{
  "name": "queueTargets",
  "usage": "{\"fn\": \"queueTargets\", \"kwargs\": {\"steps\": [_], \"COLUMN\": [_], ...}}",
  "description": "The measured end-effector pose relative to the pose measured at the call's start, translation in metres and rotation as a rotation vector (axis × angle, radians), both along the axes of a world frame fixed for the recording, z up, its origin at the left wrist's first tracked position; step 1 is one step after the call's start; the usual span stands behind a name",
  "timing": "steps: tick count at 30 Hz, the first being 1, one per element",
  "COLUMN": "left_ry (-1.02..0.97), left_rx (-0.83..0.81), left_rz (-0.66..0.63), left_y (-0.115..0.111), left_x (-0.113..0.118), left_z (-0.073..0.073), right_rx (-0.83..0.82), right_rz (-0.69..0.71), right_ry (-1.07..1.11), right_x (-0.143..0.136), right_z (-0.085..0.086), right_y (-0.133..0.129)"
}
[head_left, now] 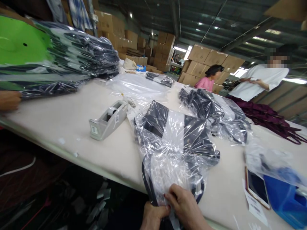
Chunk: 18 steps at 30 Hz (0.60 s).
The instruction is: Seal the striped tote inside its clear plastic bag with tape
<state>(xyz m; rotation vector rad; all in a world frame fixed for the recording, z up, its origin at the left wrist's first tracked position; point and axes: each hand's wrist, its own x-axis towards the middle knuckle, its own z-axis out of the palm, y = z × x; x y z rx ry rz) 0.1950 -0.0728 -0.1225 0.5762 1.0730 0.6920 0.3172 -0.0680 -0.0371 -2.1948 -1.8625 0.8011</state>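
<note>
Both my hands are at the near table edge on a clear plastic bag (pixel 172 143) that holds a dark folded garment. My left hand (pixel 153 215) grips the bag's near end just past the table edge. My right hand (pixel 185 206) lies over the same end, fingers pressed on the plastic. The bag stretches away from me across the cream table (pixel 72 121). A grey tape dispenser (pixel 109 119) sits to the left of the bag.
A tall stack of bagged dark garments (pixel 79 54) lies far left, with another person's hand (pixel 9 99) at its edge. More bagged garments (pixel 213 111) lie right of centre. A phone (pixel 256 187) and blue object (pixel 285 198) sit at right. Two people stand beyond the table.
</note>
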Motion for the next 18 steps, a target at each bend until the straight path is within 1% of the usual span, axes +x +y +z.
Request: {"fn": "queueTargets", "kwargs": {"steps": [3, 6, 9, 12, 14, 18], "left_ry": [0.028, 0.113, 0.182, 0.194, 0.137, -0.145], "left_rx": [0.012, -0.006, -0.073, -0.161, -0.183, -0.138], "left_rz": [-0.003, 0.015, 0.038, 0.056, 0.053, 0.077], "left_y": [-0.001, 0.001, 0.007, 0.011, 0.010, 0.003], "left_x": [0.000, 0.002, 0.005, 0.009, 0.009, 0.006], "left_z": [0.001, 0.001, -0.003, -0.004, 0.001, 0.019], "right_rx": [-0.072, -0.102, -0.086, -0.062, -0.057, -0.073], "right_rz": [-0.118, -0.192, -0.205, -0.180, -0.158, -0.072], "right_ry": [0.019, -0.019, -0.118, -0.166, -0.163, -0.105], "right_x": [-0.008, -0.015, -0.022, -0.026, -0.025, -0.016], "right_z": [0.010, 0.013, 0.013, 0.014, 0.016, 0.018], "right_y": [0.005, 0.009, 0.008, 0.006, 0.005, 0.007]}}
